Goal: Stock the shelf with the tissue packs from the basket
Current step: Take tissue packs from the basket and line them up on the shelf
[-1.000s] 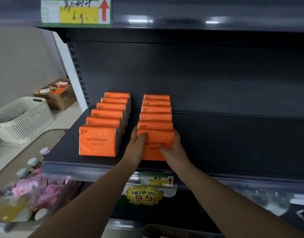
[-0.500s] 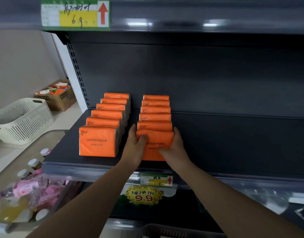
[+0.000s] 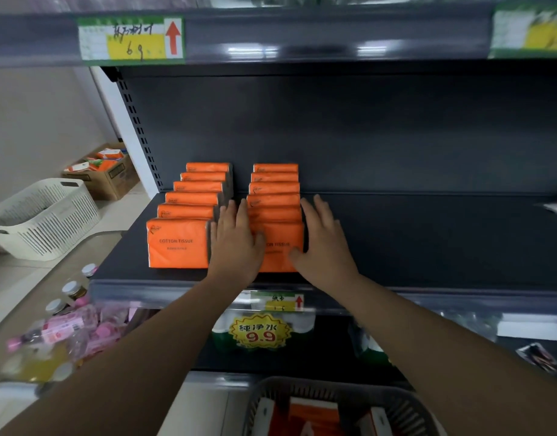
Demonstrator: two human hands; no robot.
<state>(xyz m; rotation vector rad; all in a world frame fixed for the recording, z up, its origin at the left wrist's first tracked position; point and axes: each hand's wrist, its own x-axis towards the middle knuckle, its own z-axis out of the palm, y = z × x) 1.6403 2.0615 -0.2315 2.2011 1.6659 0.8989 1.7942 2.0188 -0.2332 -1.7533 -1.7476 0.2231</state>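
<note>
Orange right-row tissue packs (image 3: 274, 199) are flanked by the left hand (image 3: 236, 243) and right hand (image 3: 324, 247), fingers straight, grip released.

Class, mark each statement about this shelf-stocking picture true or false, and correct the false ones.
1. Two rows of orange tissue packs stand on the shelf. True.
2. The left hand and the right hand both have straight fingers. True.
3. Both hands hold a bottle. False: they flank the right row of packs.
4. The dark basket below is empty. False: it holds more orange packs.
</note>
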